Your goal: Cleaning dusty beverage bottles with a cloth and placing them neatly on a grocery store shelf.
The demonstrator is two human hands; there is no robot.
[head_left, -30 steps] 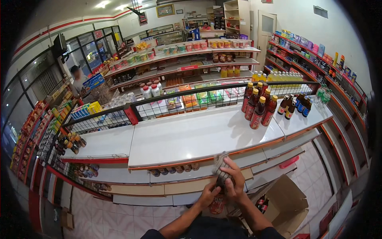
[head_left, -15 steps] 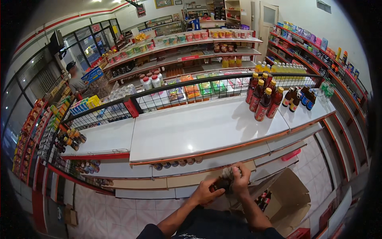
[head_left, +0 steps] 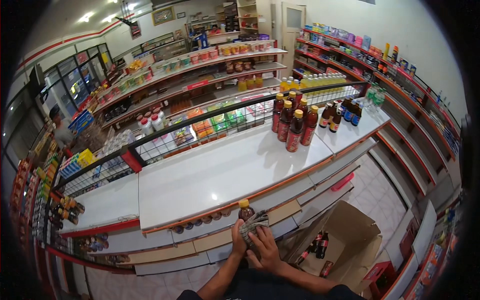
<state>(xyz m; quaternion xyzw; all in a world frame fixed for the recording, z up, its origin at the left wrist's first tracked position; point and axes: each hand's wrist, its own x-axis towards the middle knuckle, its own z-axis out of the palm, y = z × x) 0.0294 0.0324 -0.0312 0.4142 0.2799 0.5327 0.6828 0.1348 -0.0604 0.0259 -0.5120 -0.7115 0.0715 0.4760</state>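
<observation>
A dark bottle with a yellow cap (head_left: 245, 211) stands upright in front of my body, by the shelf's front edge. My left hand (head_left: 239, 243) is closed round its lower part. Against the bottle's side my right hand (head_left: 265, 250) presses a grey checked cloth (head_left: 253, 225), its fingers bent over the fabric. Hand and cloth hide most of the bottle's body. On the white shelf top (head_left: 210, 170) a group of red-labelled bottles with yellow caps (head_left: 295, 131) stands toward the right. Smaller brown bottles (head_left: 335, 121) are beside them.
An open cardboard box (head_left: 355, 230) at lower right holds several dark bottles (head_left: 320, 245). Black wire mesh (head_left: 190, 131) runs along the shelf's back. Lower shelf tiers (head_left: 280, 212) jut out below the top. Another person (head_left: 62, 130) stands far left.
The bottle has turned upright, its yellow cap now showing. The cloth has moved down to its side with my right hand. My view has shifted right, and more of the box shows.
</observation>
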